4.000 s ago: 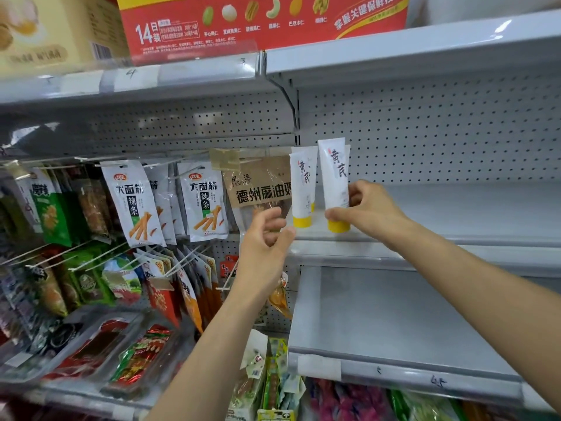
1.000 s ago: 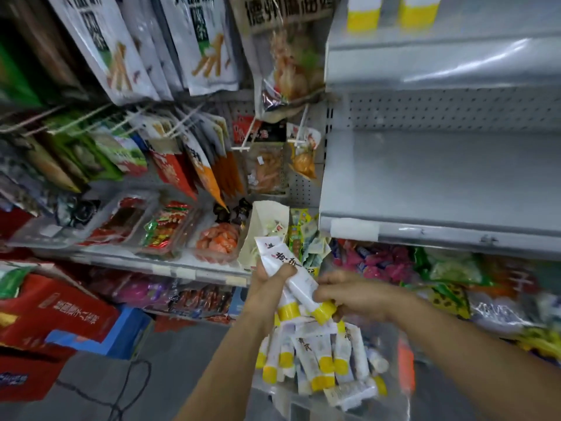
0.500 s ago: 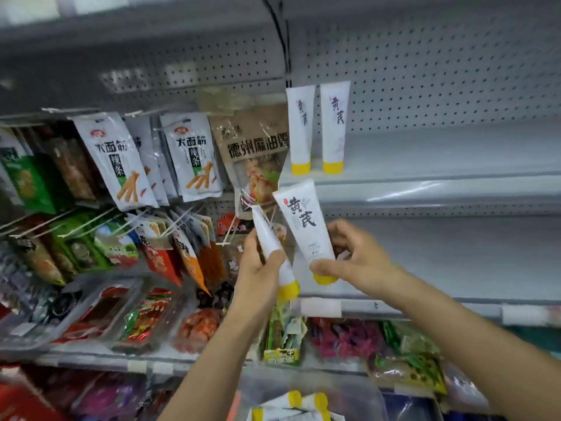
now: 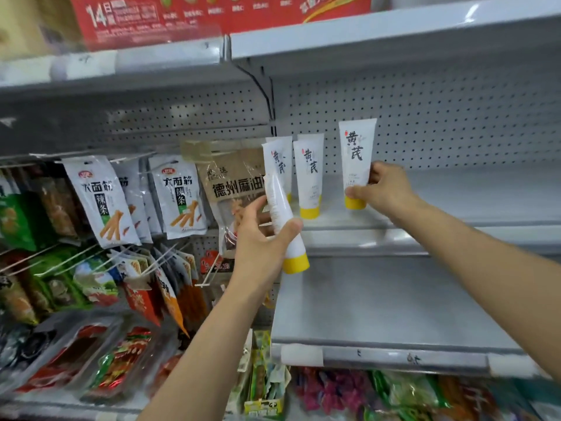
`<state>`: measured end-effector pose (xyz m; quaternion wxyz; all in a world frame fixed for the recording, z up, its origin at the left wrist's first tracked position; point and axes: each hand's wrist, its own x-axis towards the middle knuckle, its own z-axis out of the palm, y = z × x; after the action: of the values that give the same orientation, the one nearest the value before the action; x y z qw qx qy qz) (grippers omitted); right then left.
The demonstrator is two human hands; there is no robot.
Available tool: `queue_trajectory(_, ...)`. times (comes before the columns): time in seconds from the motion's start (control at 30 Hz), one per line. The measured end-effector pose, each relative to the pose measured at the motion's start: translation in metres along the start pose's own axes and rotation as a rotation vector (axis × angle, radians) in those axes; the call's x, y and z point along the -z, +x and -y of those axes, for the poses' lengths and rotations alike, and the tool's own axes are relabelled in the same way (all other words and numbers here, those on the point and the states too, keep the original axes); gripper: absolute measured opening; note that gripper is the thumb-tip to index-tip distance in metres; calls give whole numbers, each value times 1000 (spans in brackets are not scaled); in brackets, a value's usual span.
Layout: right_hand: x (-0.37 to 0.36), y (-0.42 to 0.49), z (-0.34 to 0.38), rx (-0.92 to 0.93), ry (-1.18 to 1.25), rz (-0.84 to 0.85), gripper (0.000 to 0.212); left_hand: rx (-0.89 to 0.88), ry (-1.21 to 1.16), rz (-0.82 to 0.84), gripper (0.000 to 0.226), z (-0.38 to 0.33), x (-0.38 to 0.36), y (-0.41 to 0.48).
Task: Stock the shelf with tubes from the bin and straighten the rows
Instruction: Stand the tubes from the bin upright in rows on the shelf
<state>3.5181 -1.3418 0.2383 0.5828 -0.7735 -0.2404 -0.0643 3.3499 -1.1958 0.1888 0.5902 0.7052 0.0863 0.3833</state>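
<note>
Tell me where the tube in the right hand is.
In the head view it is right of centre: the right hand holds the tube upright, yellow cap down, over the grey shelf, just right of the standing tubes.

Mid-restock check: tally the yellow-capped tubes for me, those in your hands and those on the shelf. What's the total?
Tube in the left hand: 1
Tube in the right hand: 1
Front tubes standing on the shelf: 2
Tubes behind them, mostly hidden: 2
Total: 6 tubes
</note>
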Motion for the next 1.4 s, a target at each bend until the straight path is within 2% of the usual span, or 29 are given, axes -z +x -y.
queue_trajectory(0.1, -5, 26, -17, -53, -100, 25, 51, 6, -13, -10, 67, -1, -15, 7)
queue_trajectory(0.3, -14, 55, -31, -31, -229, 62, 49, 16, 7, -33, 59, 0, -31, 13)
queue_trajectory(0.67, -17, 70, -36, -57, -263, 126, 56, 12, -4, -27, 59, 4, -36, 14)
queue_trajectory(0.73, -14, 61, -32, -59, -255, 81, 56, 15, -11, -18, 60, 5, -35, 14)
queue_trajectory(0.83, -9, 40, -22, 103, -159, -37, 33, 24, -24, -1, 57, 6, -34, 14)
queue_trajectory(0.9, -8, 19, -12, 220, -97, -45, 21, 25, -39, 2, 58, 6, -35, 12)
queue_trajectory(1.0, -7, -14, 3, 299, -76, 129, 21, 22, -73, -4, 59, 4, -37, 9)
queue_trajectory(1.1, -7, -41, 8, 269, -208, 337, 34, 35, -104, 7, 58, 0, -38, 7)
queue_trajectory(1.23, -8, -59, 10, 204, -57, 574, 38, 46, -164, 26, 56, -6, -42, 3)
queue_trajectory(1.4, -11, -60, 10, 203, -44, 557, 28, 61, -166, 64, 60, -11, -46, -1)
